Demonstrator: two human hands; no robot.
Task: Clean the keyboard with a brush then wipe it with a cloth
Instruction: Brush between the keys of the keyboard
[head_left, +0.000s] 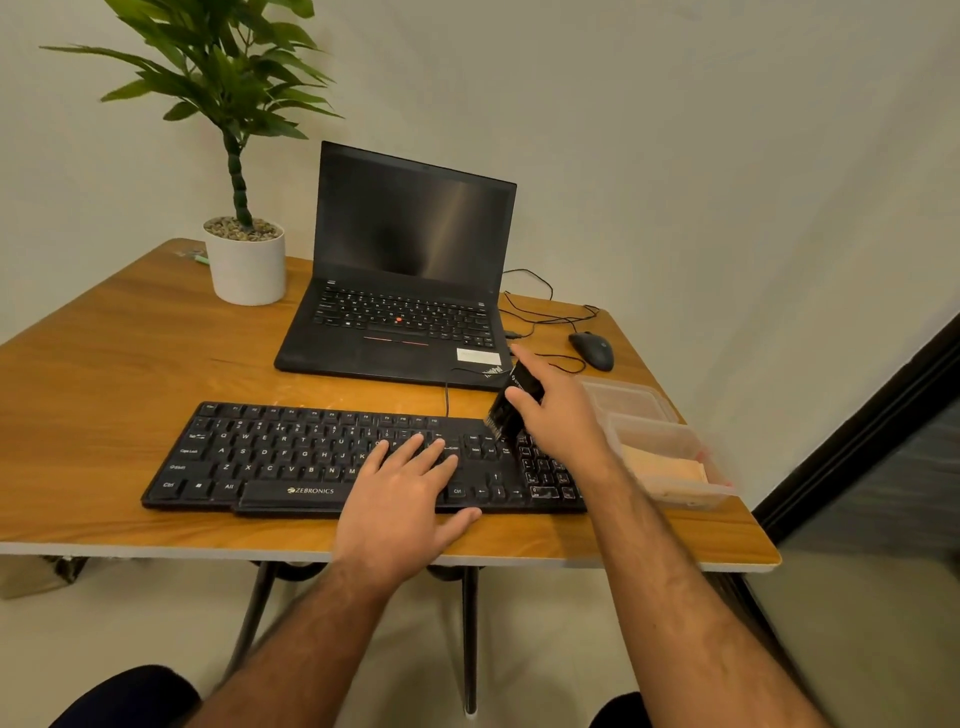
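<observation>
- The keyboard (332, 460) is lying along the tabletop's (130, 364) near edge.
- The left hand (400, 499) is pressing flat on the keys, fingers straight, steadying it.
- The right hand (558, 415) is gripping the brush (511, 402), bristles meeting the keys at the right end.
- Short, light strokes along the rows, flicking dust off the edge, would probably be working best.
- The cloth (662, 467) is waiting in the container (675, 496) near the right edge.

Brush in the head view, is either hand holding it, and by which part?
The right hand grips the black brush by its handle end, bristles pointing down at the keyboard. The left hand rests flat, holding nothing.
</observation>
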